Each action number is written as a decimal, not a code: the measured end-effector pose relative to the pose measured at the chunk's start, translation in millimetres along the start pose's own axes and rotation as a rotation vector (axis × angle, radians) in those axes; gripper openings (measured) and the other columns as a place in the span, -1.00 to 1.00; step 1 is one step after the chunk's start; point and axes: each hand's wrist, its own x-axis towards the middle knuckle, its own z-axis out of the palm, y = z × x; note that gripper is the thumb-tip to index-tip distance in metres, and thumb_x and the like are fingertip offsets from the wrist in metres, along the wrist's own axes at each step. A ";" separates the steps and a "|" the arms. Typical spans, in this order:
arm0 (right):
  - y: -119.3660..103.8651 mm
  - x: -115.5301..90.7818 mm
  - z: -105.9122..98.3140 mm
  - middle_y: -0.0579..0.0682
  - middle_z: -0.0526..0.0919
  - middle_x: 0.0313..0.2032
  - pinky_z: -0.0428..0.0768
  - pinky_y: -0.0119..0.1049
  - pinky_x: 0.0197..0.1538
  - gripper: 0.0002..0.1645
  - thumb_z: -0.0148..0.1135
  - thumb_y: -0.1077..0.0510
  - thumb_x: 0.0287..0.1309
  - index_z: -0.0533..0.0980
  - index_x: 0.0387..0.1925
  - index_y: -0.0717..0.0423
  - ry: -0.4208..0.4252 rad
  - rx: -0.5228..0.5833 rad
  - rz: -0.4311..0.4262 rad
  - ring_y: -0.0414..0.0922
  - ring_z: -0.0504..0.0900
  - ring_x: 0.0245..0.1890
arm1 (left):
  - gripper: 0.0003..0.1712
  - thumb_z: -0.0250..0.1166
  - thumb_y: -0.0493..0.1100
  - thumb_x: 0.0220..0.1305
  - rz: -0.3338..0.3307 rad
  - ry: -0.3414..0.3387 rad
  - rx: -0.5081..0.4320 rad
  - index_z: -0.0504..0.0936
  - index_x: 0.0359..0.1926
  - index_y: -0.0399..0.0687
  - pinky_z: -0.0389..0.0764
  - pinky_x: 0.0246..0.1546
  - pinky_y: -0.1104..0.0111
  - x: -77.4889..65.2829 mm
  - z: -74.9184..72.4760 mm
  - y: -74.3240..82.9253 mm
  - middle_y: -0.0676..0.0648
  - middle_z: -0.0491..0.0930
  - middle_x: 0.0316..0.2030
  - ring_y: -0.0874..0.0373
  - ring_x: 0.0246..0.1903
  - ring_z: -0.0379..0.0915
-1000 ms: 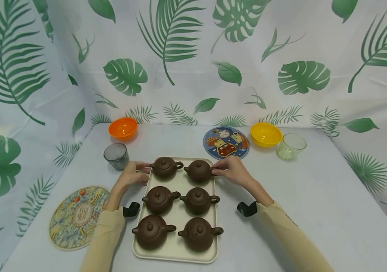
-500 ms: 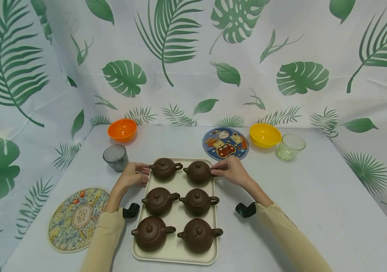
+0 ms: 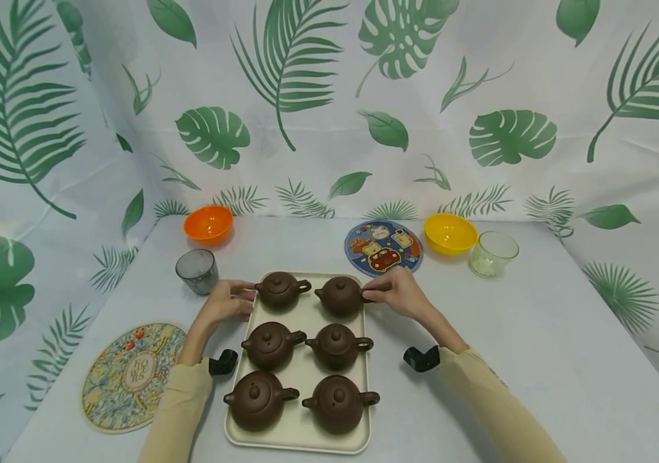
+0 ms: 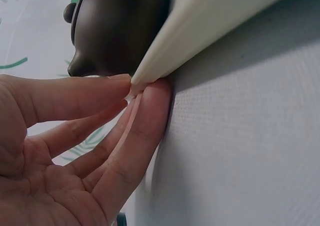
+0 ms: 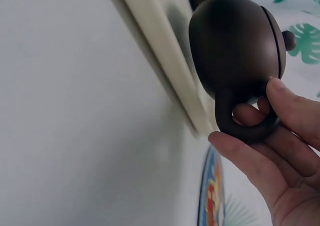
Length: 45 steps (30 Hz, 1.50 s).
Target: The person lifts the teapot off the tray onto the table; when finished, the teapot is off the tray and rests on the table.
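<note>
On a cream tray (image 3: 294, 440) stand several dark brown teapots in two columns, spouts to the left. With thumb and fingers my right hand (image 3: 401, 294) grips the handle (image 5: 250, 132) of the back right teapot (image 3: 339, 297). Whether that teapot's base touches the tray is hard to tell. My left hand (image 3: 225, 303) pinches the tray's left rim (image 4: 142, 78), thumb above and fingers beneath, close to the spout of the back left teapot (image 3: 278, 292). The middle right teapot (image 3: 335, 347) and front right teapot (image 3: 339, 405) stand nearer me.
A grey glass (image 3: 198, 273) stands just left of my left hand, with an orange bowl (image 3: 208, 225) behind it. Round mats lie left (image 3: 109, 386) and behind the tray (image 3: 384, 247). A yellow bowl (image 3: 451, 235) and greenish glass (image 3: 492, 255) sit at back right.
The back right teapot shifts slightly to the right on or over the tray, together with my right hand. My left hand stays at the tray's rim. The head view tilts a little.
</note>
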 end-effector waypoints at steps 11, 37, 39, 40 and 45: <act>17.9 -18.1 -53.6 0.22 0.73 -0.29 0.65 -0.39 -0.23 -0.73 0.28 0.27 0.15 0.65 -0.16 0.40 -0.037 0.114 0.071 -0.06 0.74 -0.29 | -0.40 0.22 -0.58 -0.04 -0.004 0.010 -0.013 0.41 0.14 -0.59 0.68 -0.48 0.33 3.5 1.3 -3.0 -0.46 0.54 -0.16 0.14 -0.50 0.56; 94.3 -101.7 -156.7 0.17 0.73 -0.23 0.61 -0.44 -0.16 -0.58 0.27 0.16 0.19 0.58 -0.05 0.45 0.027 -0.104 0.274 -0.32 0.68 -0.30 | -0.39 0.22 -0.57 -0.05 -0.009 0.017 0.026 0.42 0.14 -0.57 0.69 -0.45 0.30 1.0 2.6 1.5 -0.44 0.55 -0.15 0.10 -0.44 0.58; 97.6 -104.0 -158.3 0.18 0.73 -0.23 0.61 -0.44 -0.16 -0.59 0.27 0.16 0.19 0.58 -0.06 0.45 0.029 -0.109 0.272 -0.32 0.68 -0.30 | -0.38 0.22 -0.57 -0.04 -0.011 0.010 0.025 0.40 0.15 -0.57 0.69 -0.44 0.29 -0.1 2.4 1.9 -0.45 0.54 -0.13 0.09 -0.44 0.57; 99.2 -104.7 -158.8 0.18 0.73 -0.23 0.63 -0.39 -0.14 -0.59 0.27 0.17 0.19 0.58 -0.06 0.45 0.029 -0.110 0.273 -0.32 0.68 -0.30 | -0.38 0.22 -0.57 -0.04 -0.012 0.008 0.024 0.40 0.15 -0.58 0.69 -0.45 0.29 -0.8 2.5 2.4 -0.45 0.53 -0.14 0.09 -0.45 0.57; 105.4 -107.4 -159.1 0.19 0.73 -0.22 0.60 -0.47 -0.15 -0.58 0.28 0.17 0.18 0.58 -0.06 0.47 0.033 -0.090 0.278 -0.32 0.69 -0.30 | -0.38 0.21 -0.56 -0.01 -0.017 0.004 0.016 0.39 0.17 -0.56 0.69 -0.43 0.26 -2.3 3.0 1.7 -0.48 0.52 -0.10 0.04 -0.42 0.58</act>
